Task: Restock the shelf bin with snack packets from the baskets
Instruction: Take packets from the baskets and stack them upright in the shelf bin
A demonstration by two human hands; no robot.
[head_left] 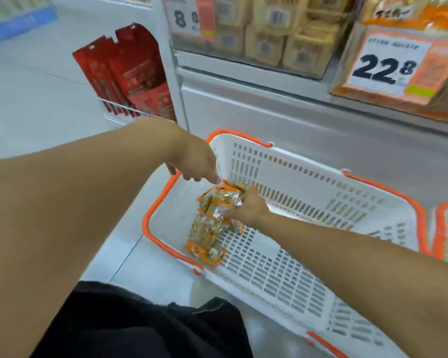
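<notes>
A pale tiled floor (31,104) is seen beneath white store shelving (269,99) carrying price cards (388,63). A white, orange-rimmed basket (308,182) is set on it, snack packets (212,223) heaped inside. The top packet is pinched by the left hand (194,161); the pile is gripped by the right hand (248,208).

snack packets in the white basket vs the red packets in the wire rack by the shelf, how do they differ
The snack packets are gold and silver with orange trim; the red packets are dark red. The snack packets lie heaped on the floor of the white basket, while the red packets stand upright in the wire rack. Both hands, left hand and right hand, are at the snack packets; nothing touches the red packets. Both are glossy sealed packs.
</notes>
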